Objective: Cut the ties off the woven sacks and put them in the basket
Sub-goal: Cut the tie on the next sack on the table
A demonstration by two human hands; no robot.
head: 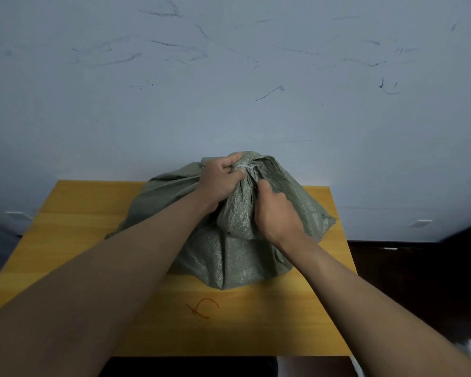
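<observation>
Left hand (pixel 223 180) grips the sack (pixel 229 235) neck mid-table at the white tie (pixel 246 167); right hand (pixel 276 216) curled beside it, tool unseen. Next: sever tie; orange tie (pixel 201 308) lies near

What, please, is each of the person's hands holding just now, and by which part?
The left hand grips the grey-green woven sack at its bunched neck, beside the white tie. The right hand is curled just below; what it holds cannot be told.
</observation>
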